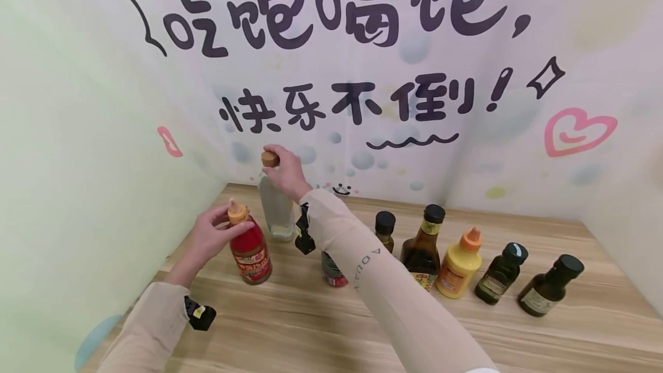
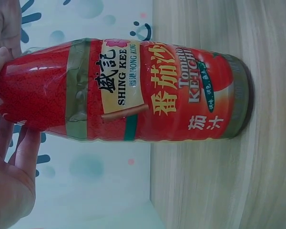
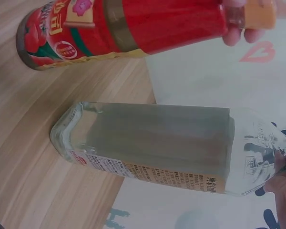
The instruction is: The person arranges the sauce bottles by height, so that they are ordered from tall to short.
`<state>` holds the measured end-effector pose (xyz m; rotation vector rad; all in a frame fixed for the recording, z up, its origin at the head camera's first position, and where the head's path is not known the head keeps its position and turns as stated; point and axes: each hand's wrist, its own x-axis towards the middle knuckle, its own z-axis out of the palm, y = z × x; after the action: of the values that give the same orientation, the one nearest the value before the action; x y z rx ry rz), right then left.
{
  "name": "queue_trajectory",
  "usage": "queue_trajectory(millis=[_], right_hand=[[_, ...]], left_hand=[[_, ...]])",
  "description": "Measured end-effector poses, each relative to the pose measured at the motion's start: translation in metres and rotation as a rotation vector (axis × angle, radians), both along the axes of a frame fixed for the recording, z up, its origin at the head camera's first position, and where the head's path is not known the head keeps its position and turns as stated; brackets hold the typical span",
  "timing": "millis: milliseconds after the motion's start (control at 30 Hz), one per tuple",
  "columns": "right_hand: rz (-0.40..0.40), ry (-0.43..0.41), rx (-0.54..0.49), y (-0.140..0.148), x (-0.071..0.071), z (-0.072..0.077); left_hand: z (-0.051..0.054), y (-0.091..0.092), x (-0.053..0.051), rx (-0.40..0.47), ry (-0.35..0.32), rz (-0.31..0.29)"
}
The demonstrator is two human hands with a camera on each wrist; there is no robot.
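The person's left hand (image 1: 209,238), the nearer of the two, pinches the neck of the ketchup bottle (image 1: 251,255) between thumb and fingers, just under its orange nozzle cap (image 1: 238,213). Beyond that grip, the right hand (image 1: 287,174) closes its fingers around the top of the clear bottle (image 1: 278,206), by the brown cap (image 1: 269,159). Both bottles look to be standing on the table (image 1: 269,332), apart from the others, so the placing of this pair seems largely done; neither hand has let go yet, and whether the bottles to the right need handling cannot be told. Below the left grip, the ketchup bottle is glossy, red and rounded, with a printed label and a dark base band. Below the right grip, the clear one is smooth and square-sided, full of colourless liquid to its shoulder. Pale wood grain runs under both. Right of the grips, partly behind the right sleeve (image 1: 383,269), stand a brown bottle (image 1: 423,252), a soft-looking yellow bottle (image 1: 460,266) and two small dark bottles, one squat (image 1: 499,272), one narrow-necked (image 1: 549,286). Farthest off hangs a lightly creased printed cloth (image 1: 466,171).
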<state>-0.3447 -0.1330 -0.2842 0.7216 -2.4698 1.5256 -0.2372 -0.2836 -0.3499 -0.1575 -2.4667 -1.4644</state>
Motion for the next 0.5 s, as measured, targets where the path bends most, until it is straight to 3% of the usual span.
queue_trajectory(millis=[500], right_hand=[[0.027, 0.028, 0.028, -0.0035, -0.0030, -0.0050]], left_hand=[[0.0019, 0.0021, 0.0016, 0.007, -0.011, 0.000]])
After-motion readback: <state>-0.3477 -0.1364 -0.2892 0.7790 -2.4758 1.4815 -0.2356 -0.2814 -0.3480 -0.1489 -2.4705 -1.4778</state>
